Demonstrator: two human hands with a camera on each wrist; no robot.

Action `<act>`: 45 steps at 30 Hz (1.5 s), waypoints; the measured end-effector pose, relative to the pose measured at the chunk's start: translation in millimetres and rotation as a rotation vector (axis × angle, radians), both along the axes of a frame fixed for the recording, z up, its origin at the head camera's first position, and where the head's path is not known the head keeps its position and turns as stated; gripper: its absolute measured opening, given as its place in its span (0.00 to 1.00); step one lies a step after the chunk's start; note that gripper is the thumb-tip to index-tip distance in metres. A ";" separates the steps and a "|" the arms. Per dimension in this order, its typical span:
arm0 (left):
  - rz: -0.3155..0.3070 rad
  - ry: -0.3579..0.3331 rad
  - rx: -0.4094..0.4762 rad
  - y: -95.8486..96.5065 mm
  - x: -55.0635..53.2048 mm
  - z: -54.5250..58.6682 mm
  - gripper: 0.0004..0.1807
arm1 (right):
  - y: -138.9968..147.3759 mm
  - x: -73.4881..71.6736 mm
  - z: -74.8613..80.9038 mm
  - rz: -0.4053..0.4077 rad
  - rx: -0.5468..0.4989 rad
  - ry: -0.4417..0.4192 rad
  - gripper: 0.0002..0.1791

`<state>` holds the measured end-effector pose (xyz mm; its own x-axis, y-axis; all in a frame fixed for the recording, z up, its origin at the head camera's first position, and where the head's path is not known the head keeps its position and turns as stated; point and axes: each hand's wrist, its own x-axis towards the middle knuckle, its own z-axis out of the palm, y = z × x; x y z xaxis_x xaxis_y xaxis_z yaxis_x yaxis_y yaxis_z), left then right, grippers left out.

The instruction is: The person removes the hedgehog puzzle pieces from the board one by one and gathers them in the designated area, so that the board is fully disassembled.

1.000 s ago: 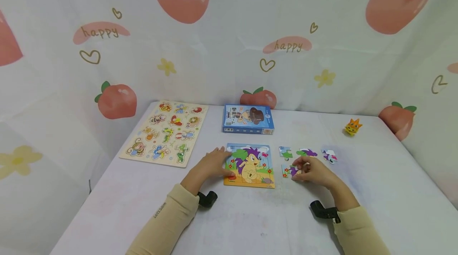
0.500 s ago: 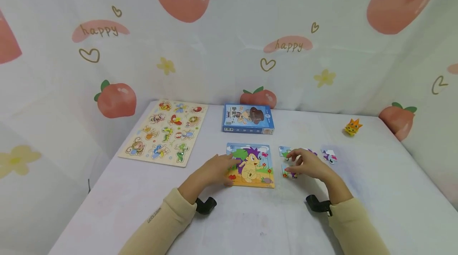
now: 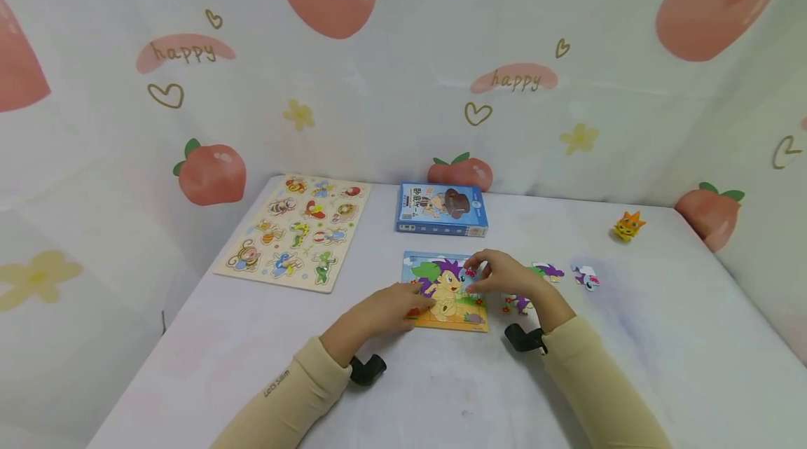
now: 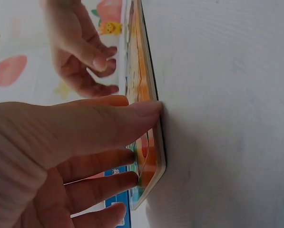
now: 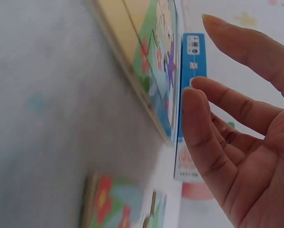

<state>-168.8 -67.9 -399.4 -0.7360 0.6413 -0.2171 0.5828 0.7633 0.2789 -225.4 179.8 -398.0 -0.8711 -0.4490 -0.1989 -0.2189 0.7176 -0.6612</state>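
A hedgehog jigsaw board (image 3: 450,327) with a blue and orange border lies flat on the table. My left hand (image 3: 394,305) is at its left side; in the left wrist view the thumb (image 4: 146,110) rests on the near edge and the other fingers spread over the picture. Above the board's right part hovers my right hand (image 3: 507,277), fingers loosely bent. Nothing shows between its fingertips in the right wrist view. To the right lie loose jigsaw pieces: one with red flowers and purple (image 3: 522,305), a green and purple one (image 3: 550,272), and a blue-white one (image 3: 588,279).
Behind the jigsaw stands a blue box (image 3: 441,209). A wooden board of insect figures (image 3: 302,274) lies at the back left. Toward the back right is a small orange and yellow figure (image 3: 628,225). A peach-print cloth (image 3: 391,99) hangs behind the table.
My right hand has moved left, from the loose flower piece to above the board. The left hand has shifted slightly right over the board's lower left. The view has shifted slightly.
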 end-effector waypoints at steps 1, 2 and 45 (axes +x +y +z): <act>-0.004 0.004 -0.004 0.5 0.4 0.0 0.25 | -2.5 -2.3 0.3 0.010 0.005 -0.003 0.23; -0.007 0.007 -0.007 1.0 0.8 0.0 0.25 | -4.9 -4.7 0.7 0.018 0.010 -0.005 0.23; -0.037 0.006 -0.031 4.0 4.3 1.2 0.21 | -40.2 -11.0 -7.8 0.023 -0.167 -0.171 0.16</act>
<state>-164.4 -63.9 -398.2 -0.7135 0.6609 -0.2326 0.6122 0.7495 0.2519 -236.4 139.6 -405.9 -0.8203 -0.5076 -0.2635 -0.1089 0.5910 -0.7993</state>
